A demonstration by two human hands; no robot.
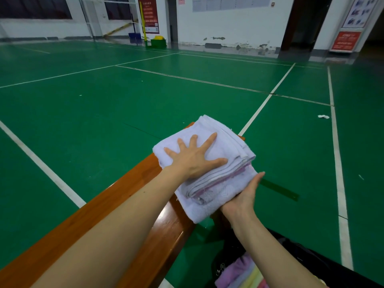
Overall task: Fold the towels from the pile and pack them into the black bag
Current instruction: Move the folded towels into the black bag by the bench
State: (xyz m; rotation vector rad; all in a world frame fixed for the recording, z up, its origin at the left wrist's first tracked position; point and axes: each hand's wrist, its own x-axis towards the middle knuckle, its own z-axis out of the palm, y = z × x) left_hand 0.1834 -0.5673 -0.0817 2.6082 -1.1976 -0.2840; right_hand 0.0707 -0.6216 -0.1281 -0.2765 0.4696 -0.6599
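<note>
A folded pale lavender towel (220, 140) lies on the far end of an orange wooden bench (124, 196), its near corner hanging over the bench's right edge. My left hand (195, 156) presses flat on top of it with fingers spread. My right hand (246, 194) is against the towel's right side edge, fingers straight, supporting the folded layers from the side and below. The black bag (295, 252) stands open on the floor at the lower right, under my right forearm, with pink, lilac and yellow folded towels (243, 273) inside.
The bench runs from lower left towards the middle over a green court floor (104, 113) with white lines. A green strip (278, 189) lies on the floor right of the bench. A white scrap (323, 116) lies farther right. Walls, doors and bins stand far back.
</note>
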